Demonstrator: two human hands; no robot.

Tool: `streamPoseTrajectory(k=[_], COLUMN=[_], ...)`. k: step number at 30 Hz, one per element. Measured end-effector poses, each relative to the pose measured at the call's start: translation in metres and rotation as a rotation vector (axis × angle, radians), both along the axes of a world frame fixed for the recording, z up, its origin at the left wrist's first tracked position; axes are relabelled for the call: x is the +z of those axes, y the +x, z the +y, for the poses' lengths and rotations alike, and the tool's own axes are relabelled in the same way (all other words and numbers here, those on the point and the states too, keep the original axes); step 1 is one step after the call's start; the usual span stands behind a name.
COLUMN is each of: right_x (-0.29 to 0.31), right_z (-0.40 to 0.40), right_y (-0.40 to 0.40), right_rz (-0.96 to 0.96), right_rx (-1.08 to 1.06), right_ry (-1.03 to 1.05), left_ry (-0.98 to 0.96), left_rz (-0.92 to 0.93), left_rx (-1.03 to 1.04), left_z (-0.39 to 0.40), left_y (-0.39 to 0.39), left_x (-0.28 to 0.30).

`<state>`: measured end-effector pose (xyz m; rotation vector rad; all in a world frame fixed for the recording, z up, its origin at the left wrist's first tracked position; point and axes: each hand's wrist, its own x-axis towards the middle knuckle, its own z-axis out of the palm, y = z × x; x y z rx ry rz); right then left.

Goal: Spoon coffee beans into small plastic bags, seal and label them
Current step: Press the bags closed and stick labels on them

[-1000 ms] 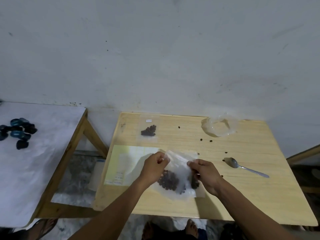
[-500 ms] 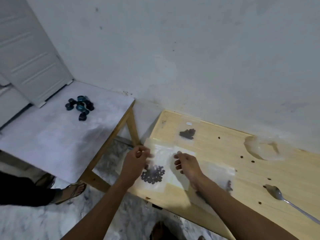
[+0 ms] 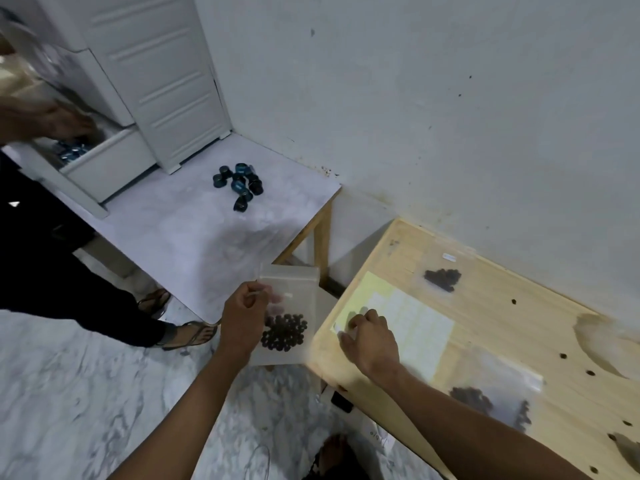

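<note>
Pinching a filled plastic bag (image 3: pixel 289 320) of coffee beans (image 3: pixel 284 332) off the table's (image 3: pixel 502 306) left edge, the left hand (image 3: pixel 244 320) presents it, likely for labelling, while the right hand's (image 3: pixel 372 337) grip picks at the label sheet (image 3: pixel 412 327) near that edge.

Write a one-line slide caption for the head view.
Left hand holds a bag of coffee beans off the table edge; right hand picks at the label sheet.

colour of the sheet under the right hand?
Pale yellow sheet with white labels, under the right hand; head view.
</note>
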<state>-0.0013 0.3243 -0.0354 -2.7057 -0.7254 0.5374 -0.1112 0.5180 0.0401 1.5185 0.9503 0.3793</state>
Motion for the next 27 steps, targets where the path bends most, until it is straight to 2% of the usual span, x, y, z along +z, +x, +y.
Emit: streamPoseTrajectory(k=[5,13,19,23,27], right_x=[-0.006,-0.009,0.015,0.033,0.056], right_z=[0.011,0.020,0.005,-0.023,-0.052], right_y=[0.000,0.000,0.004,0.017,0.028], right_rz=[-0.020,0.105,0.267,0.244,0.211], right_rx=[-0.027,-0.119,-0.293,-0.414,-0.518], right_ry=[-0.019,0.050,0.428,0.644,0.774], left_ry=[-0.032,-0.002,-0.021,-0.044,-0.033], left_rz=[0.004,-0.017,-0.009,0.000,-0.017], left_rx=[0.005,-0.024,-0.063,-0.147,-0.228], left_z=[0.000,-0.012,-0.022,-0.038,-0.065], left_y=[-0.003,-0.001,0.008,0.027,0.055], left_x=[-0.006,-0.005,-0.006,-0.006,-0.003])
